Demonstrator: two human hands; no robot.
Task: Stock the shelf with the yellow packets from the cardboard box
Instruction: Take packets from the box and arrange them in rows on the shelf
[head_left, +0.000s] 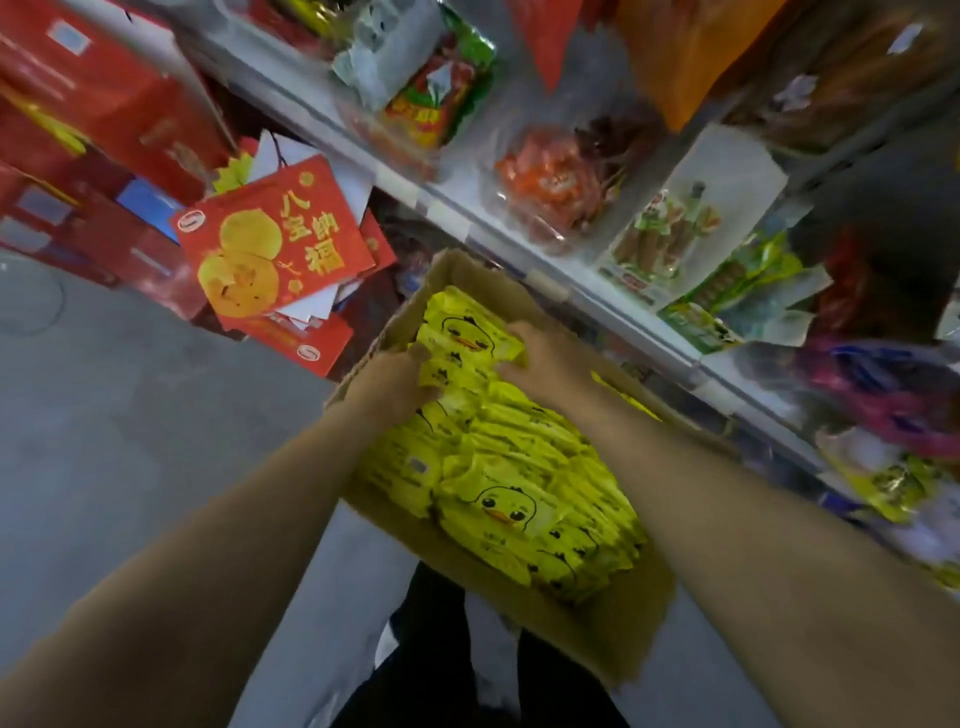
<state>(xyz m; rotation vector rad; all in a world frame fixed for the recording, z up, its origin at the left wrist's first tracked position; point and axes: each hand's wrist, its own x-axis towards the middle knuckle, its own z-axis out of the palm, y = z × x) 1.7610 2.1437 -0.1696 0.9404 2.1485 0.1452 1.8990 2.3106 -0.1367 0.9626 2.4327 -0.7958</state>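
Head view: your left hand (402, 375) and right hand (540, 357) both clutched yellow packets (511, 470) mid-frame inside the cardboard box (613, 629). Slick stack could fan out and slip before reaching the shelf (524, 228), upper right.

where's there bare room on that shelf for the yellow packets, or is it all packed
No bare patch shows on the shelf: bagged snacks line its edge. The only open ground is grey floor left of the cardboard box, below the red boxes.
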